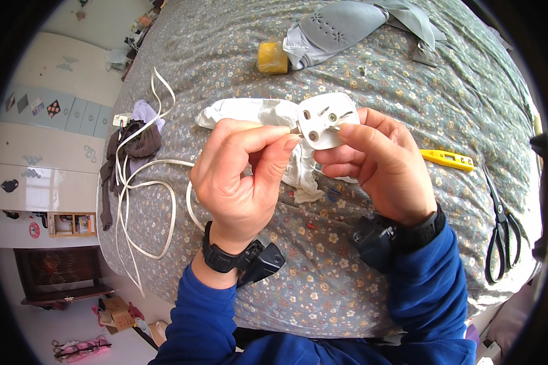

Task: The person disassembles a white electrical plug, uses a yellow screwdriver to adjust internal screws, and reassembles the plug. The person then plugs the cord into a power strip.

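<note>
A white electrical plug with flat metal pins and recessed screws is held above the bed, its pin side turned up. My right hand grips it by the right edge, thumb on the face near a pin. At the plug's left edge my left hand pinches with thumb and forefinger. Whatever lies between those fingertips is too small to make out. A white cable loops over the bed to my left and passes behind my left wrist. Behind the plug lies a crumpled white cloth.
On the flowered bedspread, a yellow tester pen and black scissors lie to the right. A yellow tape roll and grey garment are at the far side. Brown cloth lies left. Small red and blue bits lie near.
</note>
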Action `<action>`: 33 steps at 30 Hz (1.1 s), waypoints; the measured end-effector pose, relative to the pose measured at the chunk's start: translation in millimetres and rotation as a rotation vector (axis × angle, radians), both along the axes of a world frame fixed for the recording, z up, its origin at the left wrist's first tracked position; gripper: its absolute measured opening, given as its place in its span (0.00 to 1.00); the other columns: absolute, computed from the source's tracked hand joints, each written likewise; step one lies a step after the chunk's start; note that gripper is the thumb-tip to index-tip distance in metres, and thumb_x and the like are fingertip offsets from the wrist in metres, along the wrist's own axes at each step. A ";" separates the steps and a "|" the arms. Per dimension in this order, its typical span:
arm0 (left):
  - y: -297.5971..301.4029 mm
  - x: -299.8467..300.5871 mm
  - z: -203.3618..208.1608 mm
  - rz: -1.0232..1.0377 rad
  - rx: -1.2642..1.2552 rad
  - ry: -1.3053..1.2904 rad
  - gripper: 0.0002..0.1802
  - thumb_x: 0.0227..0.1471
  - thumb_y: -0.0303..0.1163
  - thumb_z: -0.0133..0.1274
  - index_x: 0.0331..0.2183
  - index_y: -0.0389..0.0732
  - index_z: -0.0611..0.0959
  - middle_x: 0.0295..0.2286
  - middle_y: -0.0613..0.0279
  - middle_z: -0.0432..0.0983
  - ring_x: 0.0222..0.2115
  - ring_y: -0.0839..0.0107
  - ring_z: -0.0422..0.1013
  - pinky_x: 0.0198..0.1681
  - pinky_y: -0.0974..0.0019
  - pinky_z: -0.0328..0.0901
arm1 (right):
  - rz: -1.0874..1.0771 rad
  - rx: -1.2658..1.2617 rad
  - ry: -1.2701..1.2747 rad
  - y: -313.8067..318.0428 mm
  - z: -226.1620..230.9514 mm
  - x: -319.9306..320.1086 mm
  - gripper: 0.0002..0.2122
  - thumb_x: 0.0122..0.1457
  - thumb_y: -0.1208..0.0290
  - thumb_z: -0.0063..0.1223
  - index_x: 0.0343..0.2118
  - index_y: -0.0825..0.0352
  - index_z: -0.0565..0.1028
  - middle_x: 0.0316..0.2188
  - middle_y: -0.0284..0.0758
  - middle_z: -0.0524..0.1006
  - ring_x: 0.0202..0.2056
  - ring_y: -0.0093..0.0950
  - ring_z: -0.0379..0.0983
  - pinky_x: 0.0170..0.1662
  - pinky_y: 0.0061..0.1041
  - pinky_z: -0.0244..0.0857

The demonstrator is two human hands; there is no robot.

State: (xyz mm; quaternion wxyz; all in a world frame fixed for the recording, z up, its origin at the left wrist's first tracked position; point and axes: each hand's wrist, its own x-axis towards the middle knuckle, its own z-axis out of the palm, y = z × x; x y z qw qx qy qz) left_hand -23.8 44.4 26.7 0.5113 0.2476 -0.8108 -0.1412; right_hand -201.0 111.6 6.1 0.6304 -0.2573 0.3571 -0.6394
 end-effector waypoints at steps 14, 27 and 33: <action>7.0 8.2 8.3 0.001 -0.015 -0.048 0.08 0.45 0.26 0.68 0.30 0.39 0.85 0.24 0.64 0.75 0.19 0.76 0.69 0.20 0.73 0.62 | 0.062 -0.053 -0.112 -1.2 -2.1 0.7 0.10 0.60 0.72 0.56 0.39 0.73 0.73 0.35 0.40 0.80 0.36 0.29 0.81 0.39 0.23 0.76; 15.9 12.1 13.9 0.013 -0.201 -0.255 0.14 0.40 0.25 0.71 0.33 0.42 0.86 0.26 0.63 0.76 0.22 0.71 0.74 0.23 0.70 0.68 | 0.026 -0.059 0.018 3.5 5.1 3.5 0.10 0.60 0.75 0.52 0.42 0.74 0.70 0.36 0.42 0.80 0.34 0.27 0.80 0.40 0.23 0.77; 18.6 9.6 12.2 0.051 -0.301 -0.288 0.13 0.41 0.26 0.70 0.32 0.41 0.85 0.25 0.63 0.75 0.21 0.73 0.71 0.21 0.71 0.66 | 0.031 -0.054 0.038 3.6 7.6 3.6 0.10 0.60 0.75 0.52 0.42 0.74 0.70 0.36 0.42 0.80 0.33 0.26 0.80 0.39 0.22 0.77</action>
